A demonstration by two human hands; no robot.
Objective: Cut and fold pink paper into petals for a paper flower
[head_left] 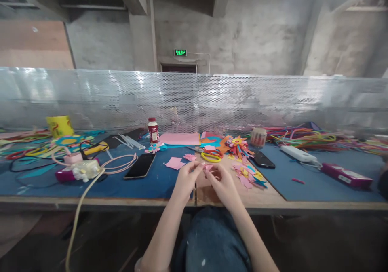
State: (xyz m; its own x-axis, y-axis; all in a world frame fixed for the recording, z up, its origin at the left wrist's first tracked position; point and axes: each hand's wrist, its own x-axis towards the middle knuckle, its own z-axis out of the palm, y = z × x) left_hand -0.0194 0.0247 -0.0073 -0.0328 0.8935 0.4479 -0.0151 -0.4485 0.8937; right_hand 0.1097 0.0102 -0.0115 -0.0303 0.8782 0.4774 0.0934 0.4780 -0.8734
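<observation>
My left hand (189,179) and my right hand (222,180) meet over the table, fingertips pinched on a small piece of pink paper (208,167). Fingers cover much of the paper, so its exact shape is hard to make out. Just beyond them lie scissors with yellow handles (211,157). Left of my hands are pink paper squares (175,163) and a small cut pink piece (190,157). To the right is a heap of coloured paper cuttings (249,174), with a multicoloured paper flower (238,144) behind it.
A black phone (140,166) and cabled power strip (80,171) lie left; another phone (263,159), a white strip (298,154) and a purple box (345,176) lie right. A red-capped bottle (153,130) stands before the perforated metal screen (169,98). Pipe cleaners (315,138) pile up at back right.
</observation>
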